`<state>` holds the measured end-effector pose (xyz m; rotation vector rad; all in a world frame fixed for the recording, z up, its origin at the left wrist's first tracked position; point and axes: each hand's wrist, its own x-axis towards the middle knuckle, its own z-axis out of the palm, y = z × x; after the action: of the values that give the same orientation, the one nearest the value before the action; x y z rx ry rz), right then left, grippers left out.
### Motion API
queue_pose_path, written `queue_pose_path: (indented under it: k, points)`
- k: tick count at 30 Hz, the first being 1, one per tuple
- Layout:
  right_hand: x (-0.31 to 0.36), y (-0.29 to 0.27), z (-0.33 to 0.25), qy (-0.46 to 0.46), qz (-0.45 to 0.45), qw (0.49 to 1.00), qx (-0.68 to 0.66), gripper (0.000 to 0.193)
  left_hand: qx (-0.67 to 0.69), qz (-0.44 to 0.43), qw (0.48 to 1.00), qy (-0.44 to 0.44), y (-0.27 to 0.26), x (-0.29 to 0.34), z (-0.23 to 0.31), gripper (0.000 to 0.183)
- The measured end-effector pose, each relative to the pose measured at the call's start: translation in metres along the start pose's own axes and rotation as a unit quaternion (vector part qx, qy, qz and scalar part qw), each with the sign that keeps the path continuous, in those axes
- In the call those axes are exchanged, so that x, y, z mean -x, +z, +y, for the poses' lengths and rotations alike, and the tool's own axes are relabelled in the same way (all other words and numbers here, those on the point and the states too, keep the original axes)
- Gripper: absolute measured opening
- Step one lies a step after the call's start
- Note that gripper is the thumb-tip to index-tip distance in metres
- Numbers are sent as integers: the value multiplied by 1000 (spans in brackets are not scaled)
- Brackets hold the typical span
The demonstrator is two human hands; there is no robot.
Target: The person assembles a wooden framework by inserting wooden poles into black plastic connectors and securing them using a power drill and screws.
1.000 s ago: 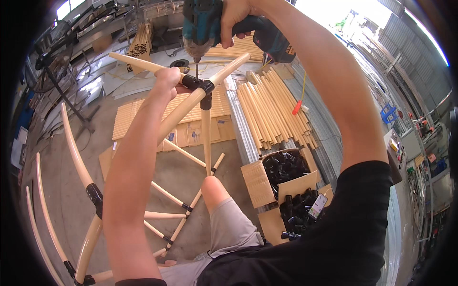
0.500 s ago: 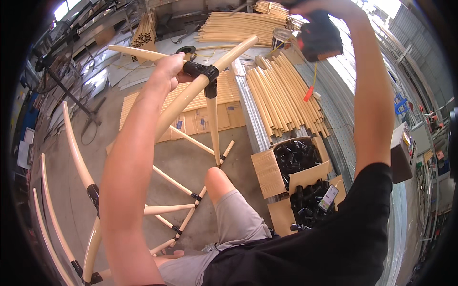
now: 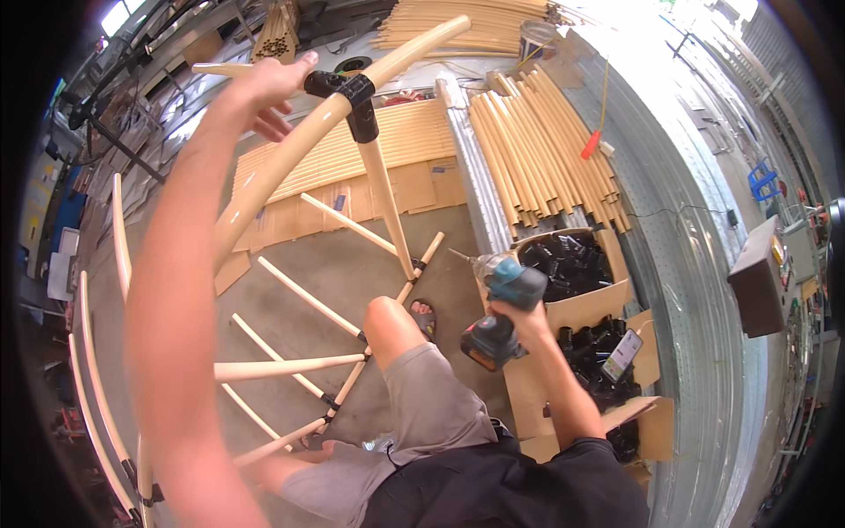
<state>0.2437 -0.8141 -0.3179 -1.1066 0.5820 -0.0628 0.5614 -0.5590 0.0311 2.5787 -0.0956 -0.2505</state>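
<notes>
My left hand is raised high and grips a long curved pale wooden pole just beside a black plastic connector. A straight pole drops from that connector to the floor frame. My right hand is low by my knee, holding a teal cordless drill with its bit pointing up-left. The drill is far from the connector.
Cardboard boxes of black connectors stand at my right, a phone lying on one. Bundles of wooden poles lie beyond on a metal ramp. More curved poles and cross rods spread over the concrete floor.
My right hand has brought the drill down from above the connector to beside my knee. My left hand has stayed on the curved pole.
</notes>
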Motion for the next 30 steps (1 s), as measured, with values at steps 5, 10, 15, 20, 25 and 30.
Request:
queue_pose_path:
  k: [5,10,15,20,25,30]
  points:
    - [-60,-8,159,-51,99,986,127,33,-92,24,992,85,-18,56,12,86]
    - [-123,-34,256,-13,207,962,175,15,-127,-6,975,184,1,103,11,76]
    - [-144,-59,349,-122,263,932,217,34,-183,50,973,135,-7,153,-25,55]
    - [-104,-89,407,-80,306,917,245,42,-176,62,978,90,-14,220,-75,52]
    - [-85,-111,398,-4,253,884,394,36,-247,128,951,135,-32,277,-125,53]
    - [-65,-121,305,49,-114,852,509,30,-236,244,931,137,-49,315,-177,53]
